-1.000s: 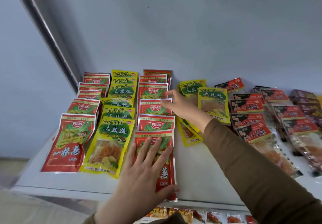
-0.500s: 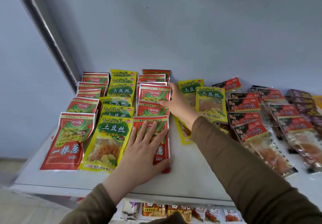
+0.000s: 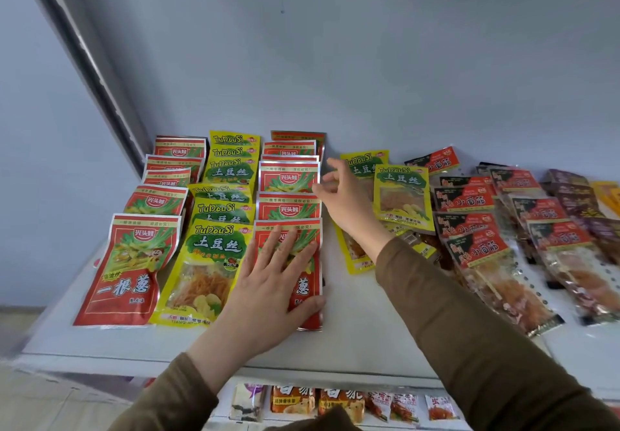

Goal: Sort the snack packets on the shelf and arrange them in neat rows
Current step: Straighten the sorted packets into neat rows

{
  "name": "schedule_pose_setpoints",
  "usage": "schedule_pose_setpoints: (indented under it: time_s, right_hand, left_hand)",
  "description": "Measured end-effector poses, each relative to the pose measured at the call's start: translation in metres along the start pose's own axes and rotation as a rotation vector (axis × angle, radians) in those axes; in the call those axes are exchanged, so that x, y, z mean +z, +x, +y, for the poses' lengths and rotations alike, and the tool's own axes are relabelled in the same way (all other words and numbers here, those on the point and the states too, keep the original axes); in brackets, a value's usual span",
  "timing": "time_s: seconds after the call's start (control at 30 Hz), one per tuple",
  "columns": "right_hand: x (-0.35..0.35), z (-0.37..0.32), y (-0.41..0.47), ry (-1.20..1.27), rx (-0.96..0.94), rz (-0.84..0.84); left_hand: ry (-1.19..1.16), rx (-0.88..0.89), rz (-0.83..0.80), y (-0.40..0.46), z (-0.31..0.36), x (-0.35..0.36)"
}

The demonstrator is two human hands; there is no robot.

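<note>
On the white shelf, three overlapping columns stand left of the bare strip: five red packets, six yellow TuDouSi packets, then six red packets, the front one glossy with green-onion art. The left hand lies flat on that front packet, fingers straight and spread, gripping nothing; the right hand hovers beside the column's upper packets, fingers loosely curled, holding nothing. Right of the strip lie about four yellow packets and overlapping dark-red packets.
</note>
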State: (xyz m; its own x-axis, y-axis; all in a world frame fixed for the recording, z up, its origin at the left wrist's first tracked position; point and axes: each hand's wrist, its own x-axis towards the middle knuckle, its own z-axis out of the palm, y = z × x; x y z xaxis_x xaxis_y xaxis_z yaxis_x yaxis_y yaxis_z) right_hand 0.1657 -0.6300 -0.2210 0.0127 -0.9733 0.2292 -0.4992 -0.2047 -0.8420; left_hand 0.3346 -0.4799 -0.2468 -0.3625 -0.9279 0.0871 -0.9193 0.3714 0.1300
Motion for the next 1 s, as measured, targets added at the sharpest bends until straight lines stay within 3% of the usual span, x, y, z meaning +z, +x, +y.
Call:
schedule_pose_setpoints:
  time_s: [0.23,0.4,0.47,0.6,0.83,1.0]
  right_hand:
    - [-0.084,0.016,-0.005,-0.383,-0.069,0.120]
    - [-0.145,0.045,-0.007,-0.822,0.029,-0.150]
    - [-0.150,0.051,-0.011,-0.836,0.010,-0.276]
    - [-0.152,0.060,-0.015,-0.769,-0.035,-0.455]
    - [-0.158,0.075,-0.005,-0.879,-0.287,-0.548]
    - [-0.149,0.074,0.001,-0.535,-0.278,-0.597]
  left_hand:
    - [-0.068,0.094,0.042,0.014,0.037,-0.016]
    - [-0.157,0.188,0.034,0.038,0.088,-0.004]
    - [-0.159,0.197,0.020,0.048,0.112,0.005]
    - [-0.110,0.049,-0.013,0.073,0.141,0.022]
    - [-0.048,-0.068,0.083,0.082,0.150,0.030]
    - [-0.075,-0.180,0.152,0.074,0.139,0.027]
